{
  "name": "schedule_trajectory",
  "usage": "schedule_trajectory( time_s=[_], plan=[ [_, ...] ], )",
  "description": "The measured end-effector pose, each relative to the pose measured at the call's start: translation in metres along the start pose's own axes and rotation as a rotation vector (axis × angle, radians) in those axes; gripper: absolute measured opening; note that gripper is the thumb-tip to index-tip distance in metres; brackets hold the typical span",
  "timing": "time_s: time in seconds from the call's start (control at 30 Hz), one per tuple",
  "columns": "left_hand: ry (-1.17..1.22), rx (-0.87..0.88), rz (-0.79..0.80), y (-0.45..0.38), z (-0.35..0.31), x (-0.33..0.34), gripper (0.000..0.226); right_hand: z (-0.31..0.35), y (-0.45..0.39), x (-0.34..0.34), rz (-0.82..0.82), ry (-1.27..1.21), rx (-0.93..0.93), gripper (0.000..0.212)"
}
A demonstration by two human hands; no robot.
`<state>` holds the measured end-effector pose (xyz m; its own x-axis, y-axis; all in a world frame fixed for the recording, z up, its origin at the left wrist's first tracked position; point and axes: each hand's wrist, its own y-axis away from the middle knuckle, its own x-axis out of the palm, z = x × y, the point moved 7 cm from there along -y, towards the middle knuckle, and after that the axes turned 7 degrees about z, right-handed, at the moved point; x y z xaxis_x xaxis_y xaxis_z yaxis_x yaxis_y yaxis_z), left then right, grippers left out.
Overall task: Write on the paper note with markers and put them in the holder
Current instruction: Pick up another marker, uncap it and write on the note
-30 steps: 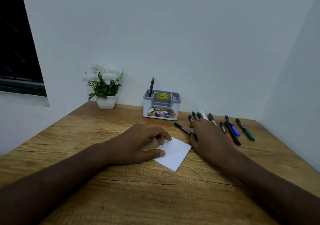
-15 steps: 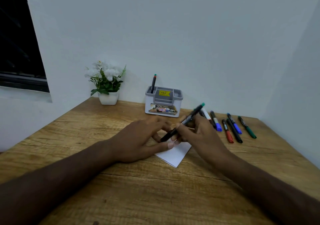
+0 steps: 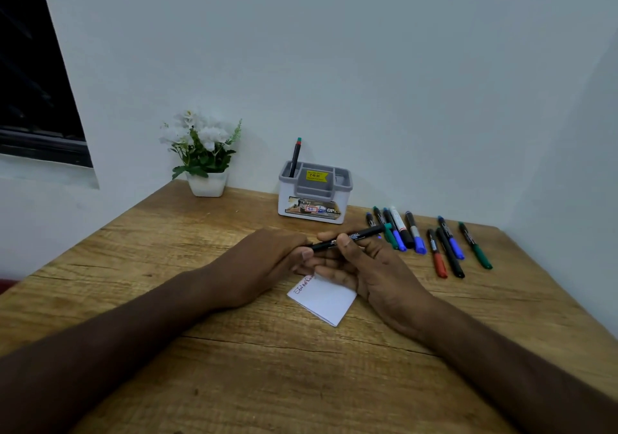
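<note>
A black marker with a green end [image 3: 351,237] lies level between both my hands, above the white paper note [image 3: 326,298]. My right hand [image 3: 368,266] grips its middle with thumb and fingers. My left hand [image 3: 271,263] pinches its left end. The note lies on the wooden table and carries red and blue writing at its upper left corner. The white and grey holder [image 3: 314,196] stands at the back by the wall with one marker [image 3: 295,156] upright in its left slot.
Several markers [image 3: 434,239] with blue, red, green and black caps lie in a row right of the holder. A small pot of white flowers [image 3: 204,159] stands at the back left. Walls close the table at the back and right.
My right hand picked the green-ended marker off the table and brought it over the note. My left hand left the note and took hold of the marker's left end. The marker now lies level.
</note>
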<state>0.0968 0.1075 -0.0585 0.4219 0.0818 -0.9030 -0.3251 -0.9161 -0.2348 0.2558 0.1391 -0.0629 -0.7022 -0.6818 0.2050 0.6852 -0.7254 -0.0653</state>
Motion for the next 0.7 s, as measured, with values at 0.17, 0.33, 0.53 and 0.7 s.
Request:
schedule_trajectory(
  time_s=[0.17,0.33,0.53,0.7],
  plan=[
    [0.011,-0.051,0.041,0.000,0.007,0.001,0.046,0.001,-0.003,-0.008,-0.045,-0.145,0.023,0.039],
    [0.082,0.010,0.106,0.001,0.002,-0.001,0.045,-0.003,-0.005,-0.023,-0.168,-0.226,-0.003,0.048],
    [0.145,0.029,0.142,0.001,0.003,-0.001,0.047,-0.001,-0.005,-0.035,-0.268,-0.140,-0.067,0.032],
    [0.098,0.022,0.180,0.002,0.002,0.003,0.045,0.002,-0.007,-0.026,-0.161,0.146,-0.007,0.017]
  ],
)
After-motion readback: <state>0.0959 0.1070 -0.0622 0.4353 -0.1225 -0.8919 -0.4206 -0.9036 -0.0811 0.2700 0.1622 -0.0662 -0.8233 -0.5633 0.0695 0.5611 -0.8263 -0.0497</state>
